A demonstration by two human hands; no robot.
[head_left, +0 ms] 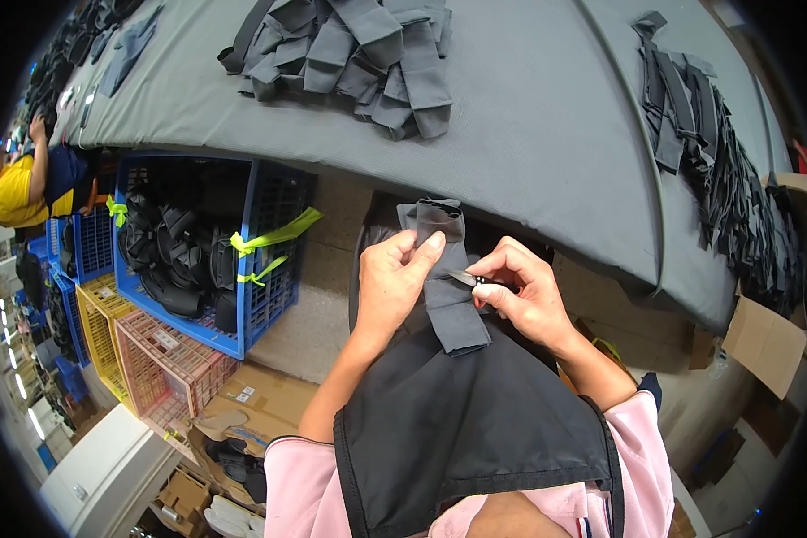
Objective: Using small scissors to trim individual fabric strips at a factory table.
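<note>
My left hand [391, 280] pinches a dark grey fabric strip [458, 325] between thumb and fingers, just off the table's near edge. The strip looks folded or layered, and its lower end hangs over my black apron [475, 412]. In my right hand [527, 291] is a small pair of thread snips [462, 277], its metal blades pointing left against the strip. Part of the snips is hidden by my fingers. Beyond my hands, a heap of similar grey strips [350, 54] lies on the grey cloth-covered table [529, 117].
Left of me stands a blue plastic crate [273, 242] filled with black pieces, yellow-green ties on its side. Pink [166, 359] and yellow crates [108, 327] sit beside it. More strips [735, 197] hang over the table's right side, near a cardboard box [762, 345]. A person in yellow [22, 188] works far left.
</note>
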